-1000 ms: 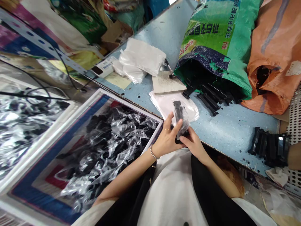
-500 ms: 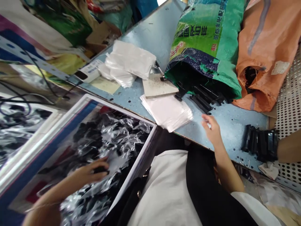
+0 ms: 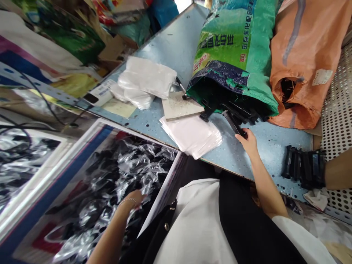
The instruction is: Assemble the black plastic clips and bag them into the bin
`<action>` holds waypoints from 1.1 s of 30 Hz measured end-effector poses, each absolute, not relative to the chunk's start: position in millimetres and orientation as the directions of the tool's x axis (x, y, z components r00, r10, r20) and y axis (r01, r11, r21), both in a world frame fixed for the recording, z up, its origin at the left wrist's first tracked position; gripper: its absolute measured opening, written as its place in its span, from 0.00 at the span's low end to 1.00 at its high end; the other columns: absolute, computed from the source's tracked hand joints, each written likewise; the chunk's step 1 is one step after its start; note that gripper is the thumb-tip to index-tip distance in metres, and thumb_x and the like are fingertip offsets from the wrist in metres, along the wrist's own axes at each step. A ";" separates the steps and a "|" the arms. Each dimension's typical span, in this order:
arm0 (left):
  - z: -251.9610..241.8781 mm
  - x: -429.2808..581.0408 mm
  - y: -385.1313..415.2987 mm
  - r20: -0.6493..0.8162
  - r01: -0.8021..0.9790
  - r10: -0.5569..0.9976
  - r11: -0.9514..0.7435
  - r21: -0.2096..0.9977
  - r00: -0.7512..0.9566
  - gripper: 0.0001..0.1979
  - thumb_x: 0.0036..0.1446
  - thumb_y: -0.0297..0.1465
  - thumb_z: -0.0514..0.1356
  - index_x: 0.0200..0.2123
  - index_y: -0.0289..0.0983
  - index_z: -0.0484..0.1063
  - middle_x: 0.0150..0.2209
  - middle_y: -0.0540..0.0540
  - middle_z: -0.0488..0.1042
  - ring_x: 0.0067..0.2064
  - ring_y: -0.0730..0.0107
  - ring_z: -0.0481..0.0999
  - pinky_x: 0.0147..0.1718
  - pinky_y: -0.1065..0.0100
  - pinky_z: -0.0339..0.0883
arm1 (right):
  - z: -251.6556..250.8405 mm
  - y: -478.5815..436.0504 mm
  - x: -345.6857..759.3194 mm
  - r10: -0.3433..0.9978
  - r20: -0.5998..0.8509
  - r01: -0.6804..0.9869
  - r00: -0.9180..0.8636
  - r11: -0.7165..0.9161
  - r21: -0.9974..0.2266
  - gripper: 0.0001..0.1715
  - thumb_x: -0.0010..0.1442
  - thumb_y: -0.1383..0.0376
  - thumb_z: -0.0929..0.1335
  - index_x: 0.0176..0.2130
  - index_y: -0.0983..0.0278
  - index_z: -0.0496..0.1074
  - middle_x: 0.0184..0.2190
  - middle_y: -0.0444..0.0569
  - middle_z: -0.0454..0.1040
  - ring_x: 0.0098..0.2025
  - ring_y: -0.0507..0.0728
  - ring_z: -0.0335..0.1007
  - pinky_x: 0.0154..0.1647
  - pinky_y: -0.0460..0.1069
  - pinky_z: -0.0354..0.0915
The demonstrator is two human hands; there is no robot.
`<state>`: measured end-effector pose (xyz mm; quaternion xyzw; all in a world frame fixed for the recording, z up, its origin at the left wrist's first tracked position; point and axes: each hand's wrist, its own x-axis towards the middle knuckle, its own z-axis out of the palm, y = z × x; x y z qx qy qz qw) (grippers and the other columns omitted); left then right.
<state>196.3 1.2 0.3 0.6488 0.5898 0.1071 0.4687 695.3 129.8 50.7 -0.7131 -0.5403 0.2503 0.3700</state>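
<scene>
My right hand (image 3: 249,142) is closed on the near end of a long black plastic part (image 3: 233,123), which lies tilted at the mouth of a green woven sack (image 3: 239,77). More black parts (image 3: 244,110) show in the sack's dark opening. Over a box (image 3: 161,189) filled with bagged black pieces (image 3: 132,157) is my left hand (image 3: 139,198), a beaded bracelet on its wrist. Its fingers are blurred and mostly hidden, so their state is unclear. Between the hands, on the blue table (image 3: 231,157), lies a stack of thin white bags (image 3: 192,135).
A flat board (image 3: 181,105) weighs on the white stack, with more clear bags (image 3: 148,79) behind it. An orange sack (image 3: 305,73) stands at the right. Several black parts (image 3: 302,163) are grouped near the table's right edge. A second filled box (image 3: 24,157) is far left.
My right hand has reached forward a little and taken hold of a black plastic part, lifting its far end slightly. My left hand has moved right and down over the box.
</scene>
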 end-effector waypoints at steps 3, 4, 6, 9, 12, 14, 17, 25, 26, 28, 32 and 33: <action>22.8 254.2 46.2 -0.471 0.588 0.847 0.256 0.768 0.246 0.22 0.61 0.49 0.59 0.25 0.37 0.75 0.17 0.49 0.71 0.17 0.70 0.69 0.18 0.70 0.64 | 61.6 94.0 666.5 0.945 -0.141 0.215 0.296 -0.210 -0.954 0.24 0.55 0.51 0.74 0.46 0.61 0.73 0.31 0.43 0.73 0.30 0.55 0.66 0.32 0.51 0.67; 34.4 285.9 60.1 -0.420 0.477 0.865 0.256 0.841 0.275 0.20 0.63 0.48 0.59 0.34 0.37 0.78 0.23 0.47 0.76 0.23 0.69 0.74 0.24 0.70 0.70 | 65.3 80.4 652.0 0.937 -0.193 0.090 0.292 -0.228 -0.969 0.24 0.54 0.52 0.76 0.47 0.60 0.73 0.31 0.43 0.73 0.30 0.54 0.66 0.31 0.50 0.66; 57.4 358.0 84.1 -0.154 0.120 0.920 0.118 0.986 0.360 0.26 0.62 0.48 0.60 0.55 0.37 0.73 0.44 0.39 0.81 0.40 0.64 0.81 0.40 0.65 0.76 | 72.9 55.1 624.5 0.938 -0.217 0.003 0.269 -0.226 -0.974 0.25 0.53 0.54 0.77 0.48 0.58 0.72 0.36 0.44 0.75 0.32 0.54 0.68 0.33 0.50 0.67; 80.4 450.1 105.8 0.038 -0.129 0.926 0.012 0.992 0.375 0.38 0.63 0.46 0.62 0.70 0.40 0.53 0.56 0.35 0.74 0.48 0.62 0.79 0.46 0.61 0.76 | 86.0 31.1 611.2 0.989 -0.108 0.119 0.106 -0.120 -0.986 0.22 0.60 0.55 0.75 0.51 0.56 0.71 0.47 0.49 0.76 0.45 0.59 0.73 0.47 0.55 0.70; 91.4 488.9 109.0 -0.039 -0.104 0.894 0.095 0.990 0.447 0.39 0.68 0.45 0.57 0.74 0.41 0.43 0.55 0.36 0.73 0.42 0.65 0.79 0.39 0.62 0.78 | 104.0 29.4 642.4 0.999 0.039 0.391 0.005 0.034 -0.920 0.15 0.68 0.53 0.68 0.51 0.56 0.72 0.48 0.53 0.76 0.50 0.63 0.71 0.54 0.61 0.67; 97.6 491.2 106.1 -0.058 -0.062 0.839 0.109 0.992 0.542 0.40 0.68 0.45 0.56 0.75 0.43 0.40 0.58 0.36 0.71 0.39 0.67 0.78 0.34 0.64 0.78 | 118.4 37.3 673.4 0.987 0.154 0.628 0.044 0.092 -0.773 0.18 0.68 0.51 0.67 0.51 0.57 0.72 0.48 0.55 0.75 0.51 0.65 0.69 0.55 0.63 0.65; 108.5 486.6 101.0 -0.075 -0.016 0.745 0.114 0.993 0.663 0.40 0.68 0.45 0.57 0.75 0.46 0.40 0.59 0.36 0.70 0.36 0.69 0.77 0.31 0.66 0.78 | 137.9 54.6 708.0 0.981 0.185 0.839 -0.048 0.140 -0.525 0.22 0.68 0.47 0.66 0.51 0.59 0.74 0.48 0.57 0.75 0.50 0.67 0.68 0.54 0.64 0.63; 119.4 506.5 95.7 -0.389 0.051 0.588 0.507 0.860 0.709 0.45 0.65 0.49 0.58 0.74 0.39 0.39 0.28 0.50 0.73 0.25 0.65 0.76 0.24 0.62 0.76 | 131.2 85.9 729.9 0.958 -0.007 0.805 -0.287 0.237 -0.544 0.31 0.67 0.38 0.61 0.32 0.58 0.73 0.29 0.53 0.70 0.38 0.63 0.64 0.41 0.56 0.61; 117.1 510.0 97.7 -0.384 0.035 0.616 0.500 0.865 0.688 0.44 0.65 0.48 0.58 0.74 0.39 0.39 0.29 0.50 0.73 0.26 0.65 0.77 0.25 0.61 0.76 | 124.7 85.5 730.3 0.967 -0.002 0.814 -0.255 0.214 -0.541 0.33 0.68 0.38 0.59 0.31 0.58 0.72 0.28 0.52 0.70 0.36 0.62 0.64 0.39 0.55 0.60; 112.9 515.2 103.7 -0.335 -0.015 0.689 0.448 0.894 0.643 0.42 0.66 0.47 0.58 0.73 0.40 0.42 0.34 0.47 0.75 0.29 0.64 0.78 0.28 0.60 0.78 | 113.3 79.4 727.1 0.977 0.001 0.829 -0.214 0.182 -0.529 0.37 0.70 0.39 0.54 0.29 0.59 0.71 0.26 0.52 0.69 0.32 0.60 0.62 0.36 0.54 0.58; 116.0 517.8 116.4 -0.315 -0.076 0.782 0.417 0.906 0.538 0.35 0.66 0.43 0.58 0.71 0.41 0.50 0.39 0.47 0.74 0.34 0.67 0.79 0.35 0.62 0.78 | 104.3 52.6 703.0 0.949 0.047 0.799 -0.311 0.288 -0.527 0.33 0.70 0.40 0.57 0.35 0.61 0.73 0.31 0.53 0.73 0.34 0.61 0.65 0.37 0.54 0.59; 118.5 517.8 118.1 -0.335 -0.079 0.786 0.435 0.897 0.520 0.34 0.66 0.42 0.59 0.70 0.41 0.52 0.38 0.48 0.73 0.33 0.68 0.79 0.35 0.63 0.77 | 103.9 45.7 695.4 0.944 0.065 0.793 -0.323 0.308 -0.526 0.30 0.69 0.41 0.60 0.37 0.61 0.74 0.33 0.55 0.74 0.36 0.61 0.65 0.39 0.55 0.60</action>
